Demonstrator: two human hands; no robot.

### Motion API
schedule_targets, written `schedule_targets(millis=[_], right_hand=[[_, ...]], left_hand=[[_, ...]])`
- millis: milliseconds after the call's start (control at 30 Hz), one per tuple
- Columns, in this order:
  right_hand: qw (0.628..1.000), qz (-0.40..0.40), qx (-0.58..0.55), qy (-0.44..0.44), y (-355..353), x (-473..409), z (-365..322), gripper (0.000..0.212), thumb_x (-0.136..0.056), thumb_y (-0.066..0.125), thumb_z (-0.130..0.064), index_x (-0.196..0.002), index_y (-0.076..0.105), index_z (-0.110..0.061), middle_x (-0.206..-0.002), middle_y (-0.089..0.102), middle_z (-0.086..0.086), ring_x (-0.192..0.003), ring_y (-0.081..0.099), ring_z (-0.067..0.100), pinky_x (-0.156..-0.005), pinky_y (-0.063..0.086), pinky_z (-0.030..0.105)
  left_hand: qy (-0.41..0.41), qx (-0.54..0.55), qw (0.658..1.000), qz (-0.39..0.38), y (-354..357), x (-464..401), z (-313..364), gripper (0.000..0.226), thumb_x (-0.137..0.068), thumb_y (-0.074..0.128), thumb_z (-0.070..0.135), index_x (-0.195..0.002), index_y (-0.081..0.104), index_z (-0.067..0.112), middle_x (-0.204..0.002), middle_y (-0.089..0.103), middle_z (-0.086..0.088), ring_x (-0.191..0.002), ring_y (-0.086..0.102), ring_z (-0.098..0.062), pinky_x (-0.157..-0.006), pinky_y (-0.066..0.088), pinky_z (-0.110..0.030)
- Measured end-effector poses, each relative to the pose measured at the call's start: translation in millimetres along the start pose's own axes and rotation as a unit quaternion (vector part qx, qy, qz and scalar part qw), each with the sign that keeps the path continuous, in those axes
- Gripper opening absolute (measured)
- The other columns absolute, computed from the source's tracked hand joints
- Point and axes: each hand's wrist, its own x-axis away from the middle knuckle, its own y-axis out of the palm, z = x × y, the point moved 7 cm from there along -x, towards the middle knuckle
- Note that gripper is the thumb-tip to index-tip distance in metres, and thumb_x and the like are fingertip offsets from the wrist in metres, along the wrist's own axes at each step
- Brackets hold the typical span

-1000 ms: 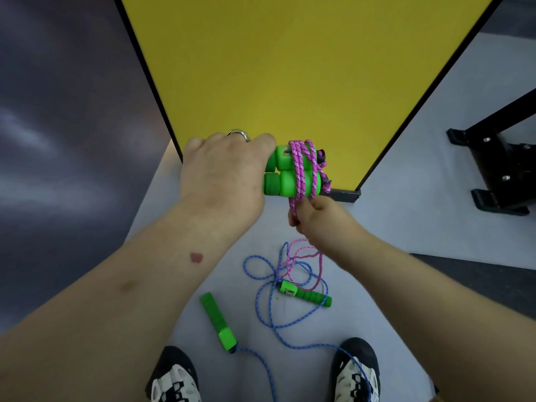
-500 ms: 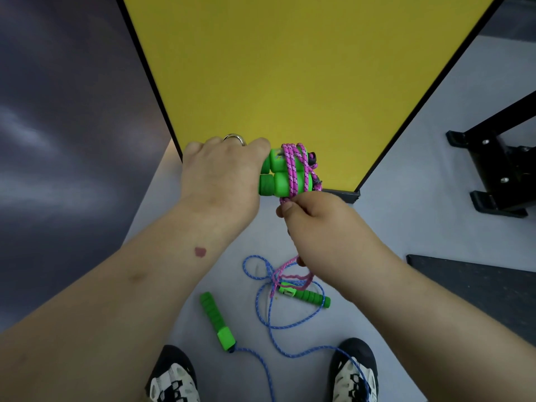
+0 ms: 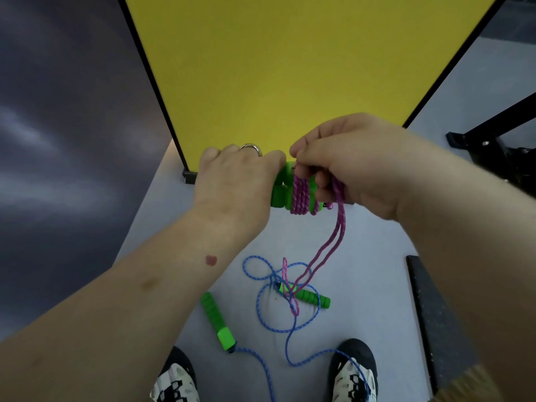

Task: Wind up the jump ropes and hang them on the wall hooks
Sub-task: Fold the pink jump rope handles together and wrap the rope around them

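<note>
The left hand point(image 3: 235, 184) gripped two green handles point(image 3: 282, 191) held side by side, pink rope point(image 3: 300, 195) wound around them. The right hand point(image 3: 348, 166) pinched the rope's loose strands, which trailed down to the floor point(image 3: 362, 271) over a blue jump rope point(image 3: 278, 311) lying between two shoes point(image 3: 353, 369).

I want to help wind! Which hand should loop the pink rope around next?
The right hand: it already pinches the pink rope, while the left hand grips the green handles.
</note>
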Motion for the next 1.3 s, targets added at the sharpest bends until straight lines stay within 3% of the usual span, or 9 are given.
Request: schedule_targets(millis=[67,233,433,667,767,867,967,1133,1300], right_hand=[[1.000,-0.003,-0.017,0.011,-3,-8,-2,0.012,-0.092,0.060,-0.010,-0.092,0.069,-0.002,-0.073,0.068,0.010,-0.052,0.051,0.014,-0.049,0.050,0.026],[1.000,-0.016,0.009,-0.013,-10,-24,-1,0.006,-0.094,0.065,-0.010,-0.089,0.068,-0.008,-0.069,0.068,0.005,-0.053,0.051,0.012,-0.052,0.053,0.026],[0.989,0.032,0.114,-0.086,-25,-48,-1,0.028,-0.078,0.085,-0.038,-0.085,0.070,-0.016,-0.068,0.067,-0.002,-0.057,0.055,0.010,-0.055,0.049,0.027],[0.993,-0.096,-0.012,-0.070,-5,-64,28,0.032,-0.087,0.075,-0.040,-0.085,0.064,-0.011,-0.061,0.057,0.004,-0.051,0.048,0.017,-0.054,0.040,0.026],[0.988,-0.128,-0.083,-0.027,6,-60,47,0.029,-0.095,0.066,-0.036,-0.085,0.059,-0.009,-0.055,0.058,0.000,-0.044,0.052,0.012,-0.051,0.047,0.022],[0.994,-0.092,0.025,-0.052,6,-58,62,0.028,-0.099,0.056,-0.005,-0.074,0.055,-0.015,-0.062,0.061,-0.008,-0.059,0.056,0.005,-0.063,0.048,0.018],[0.997,-0.044,0.062,-0.033,9,-46,70,0.025,-0.099,0.049,0.005,-0.081,0.048,-0.012,-0.073,0.047,-0.007,-0.064,0.045,0.004,-0.055,0.037,0.004],[0.999,-0.005,-0.038,-0.008,30,-38,81,0.020,-0.092,0.052,-0.013,-0.072,0.050,-0.014,-0.063,0.047,0.003,-0.059,0.039,0.017,-0.059,0.035,0.033],[0.998,0.017,-0.062,-0.001,43,-21,85,0.032,-0.100,0.044,-0.023,-0.076,0.064,-0.016,-0.064,0.047,0.000,-0.064,0.040,0.024,-0.064,0.036,0.039]], left_hand=[[0.006,-0.008,1.000,0.001,-2,0,1,0.032,-0.080,0.055,0.009,-0.099,0.041,0.031,-0.083,0.038,0.004,-0.081,0.037,-0.025,-0.074,0.021,-0.037],[0.014,-0.001,1.000,0.019,-4,1,1,0.036,-0.076,0.056,0.005,-0.089,0.032,0.029,-0.073,0.031,0.006,-0.077,0.034,-0.024,-0.072,0.019,-0.037],[0.037,0.013,0.999,0.025,-12,2,11,0.039,-0.074,0.058,0.007,-0.091,0.033,0.032,-0.079,0.039,0.006,-0.080,0.038,-0.024,-0.072,0.019,-0.037],[0.029,0.043,0.998,0.044,-17,0,6,0.044,-0.072,0.060,0.011,-0.090,0.028,0.035,-0.079,0.043,0.007,-0.078,0.036,-0.022,-0.072,0.019,-0.036],[0.028,0.048,0.997,0.044,-17,0,6,0.044,-0.072,0.060,0.012,-0.089,0.027,0.035,-0.077,0.040,0.008,-0.077,0.036,-0.021,-0.072,0.020,-0.036],[0.013,0.063,0.997,0.049,-18,-1,3,0.038,-0.073,0.059,0.011,-0.088,0.032,0.033,-0.073,0.036,0.008,-0.075,0.038,-0.022,-0.071,0.022,-0.036],[0.001,0.060,0.997,0.054,-18,-3,-1,0.035,-0.070,0.060,0.008,-0.087,0.038,0.030,-0.074,0.041,0.006,-0.073,0.040,-0.025,-0.069,0.023,-0.036],[-0.025,0.052,0.997,0.052,-18,-5,-10,0.035,-0.069,0.058,0.007,-0.088,0.037,0.029,-0.072,0.037,0.006,-0.072,0.040,-0.027,-0.067,0.024,-0.037],[-0.054,0.043,0.997,0.046,-20,-7,-15,0.035,-0.072,0.057,0.007,-0.089,0.035,0.029,-0.074,0.037,0.006,-0.075,0.039,-0.026,-0.069,0.023,-0.038]])
